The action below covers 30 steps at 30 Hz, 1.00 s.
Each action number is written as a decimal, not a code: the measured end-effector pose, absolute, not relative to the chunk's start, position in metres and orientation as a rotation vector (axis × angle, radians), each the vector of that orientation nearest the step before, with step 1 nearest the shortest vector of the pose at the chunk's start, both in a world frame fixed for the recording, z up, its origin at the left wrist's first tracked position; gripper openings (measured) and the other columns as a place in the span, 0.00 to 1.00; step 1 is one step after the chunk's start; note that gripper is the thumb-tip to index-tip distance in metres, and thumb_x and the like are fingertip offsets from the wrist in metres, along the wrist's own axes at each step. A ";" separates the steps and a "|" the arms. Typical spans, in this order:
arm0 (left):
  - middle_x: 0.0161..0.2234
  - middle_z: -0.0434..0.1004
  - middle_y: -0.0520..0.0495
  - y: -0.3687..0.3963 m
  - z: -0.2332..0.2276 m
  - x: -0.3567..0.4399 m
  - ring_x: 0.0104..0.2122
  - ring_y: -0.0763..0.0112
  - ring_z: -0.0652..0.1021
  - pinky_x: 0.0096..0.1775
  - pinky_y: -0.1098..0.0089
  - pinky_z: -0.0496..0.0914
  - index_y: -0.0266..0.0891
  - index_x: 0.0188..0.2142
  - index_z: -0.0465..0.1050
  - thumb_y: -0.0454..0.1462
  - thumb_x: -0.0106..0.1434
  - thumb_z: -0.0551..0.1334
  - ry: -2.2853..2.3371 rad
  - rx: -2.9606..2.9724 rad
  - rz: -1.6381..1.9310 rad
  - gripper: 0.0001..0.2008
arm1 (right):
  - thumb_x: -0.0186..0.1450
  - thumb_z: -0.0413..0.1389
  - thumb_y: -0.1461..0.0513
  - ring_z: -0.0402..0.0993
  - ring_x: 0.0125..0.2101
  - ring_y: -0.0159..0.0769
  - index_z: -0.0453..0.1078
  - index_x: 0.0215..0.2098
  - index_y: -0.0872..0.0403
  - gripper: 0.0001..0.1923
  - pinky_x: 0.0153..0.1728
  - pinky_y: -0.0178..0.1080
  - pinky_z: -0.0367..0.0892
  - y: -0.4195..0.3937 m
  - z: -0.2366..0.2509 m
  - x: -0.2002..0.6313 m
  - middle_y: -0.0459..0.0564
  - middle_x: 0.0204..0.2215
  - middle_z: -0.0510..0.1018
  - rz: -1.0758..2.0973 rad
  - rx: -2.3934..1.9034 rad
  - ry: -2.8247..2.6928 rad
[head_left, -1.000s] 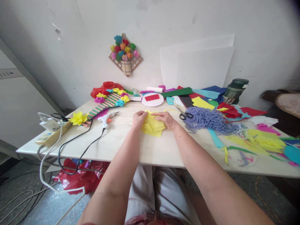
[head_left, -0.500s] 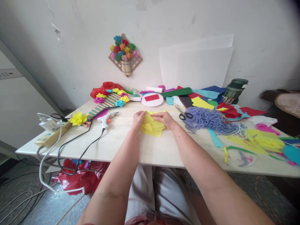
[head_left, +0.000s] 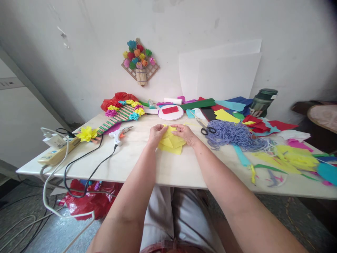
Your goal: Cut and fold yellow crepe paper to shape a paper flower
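Observation:
Yellow crepe paper (head_left: 171,143), in thin overlapping layers, is held just above the table between my two hands. My left hand (head_left: 157,134) pinches its upper left edge. On the other side, my right hand (head_left: 185,134) has thumb and fingers closed on the upper right edge. The sheets fan downward below the fingers, and their lower corners hang toward me. Behind the hands lies a white oval disc (head_left: 171,116) with a red rectangle (head_left: 170,110) on it. A white glue gun (head_left: 117,136) rests to the left of my left hand.
Scissors (head_left: 208,130) and a heap of purple yarn (head_left: 233,135) lie to the right. Coloured paper scraps (head_left: 297,158) cover the right end. At left are a flower-trimmed fan shape (head_left: 119,117) and a power strip (head_left: 59,153), with cables over the front edge. A dark bottle (head_left: 263,102) stands at back right.
The fingers of my right hand, stretched over the paper before, are now curled in and pinching its edge. My left hand keeps its grip in nearly the same place.

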<state>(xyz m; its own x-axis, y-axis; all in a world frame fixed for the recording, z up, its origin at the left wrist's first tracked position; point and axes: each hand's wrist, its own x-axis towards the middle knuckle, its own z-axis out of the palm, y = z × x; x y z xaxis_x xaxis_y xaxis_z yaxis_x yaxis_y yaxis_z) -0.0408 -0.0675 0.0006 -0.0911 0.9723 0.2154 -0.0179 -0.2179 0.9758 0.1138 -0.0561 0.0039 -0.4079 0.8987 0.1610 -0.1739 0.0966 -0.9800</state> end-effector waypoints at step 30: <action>0.19 0.66 0.55 -0.070 0.003 -0.035 0.18 0.79 0.67 0.20 0.77 0.60 0.36 0.25 0.63 0.48 0.47 0.62 1.086 1.445 1.342 0.17 | 0.49 0.59 0.53 0.67 0.19 0.29 0.68 0.23 0.56 0.14 0.22 0.32 0.61 -0.062 0.004 0.115 0.43 0.18 0.72 1.536 -0.792 -1.501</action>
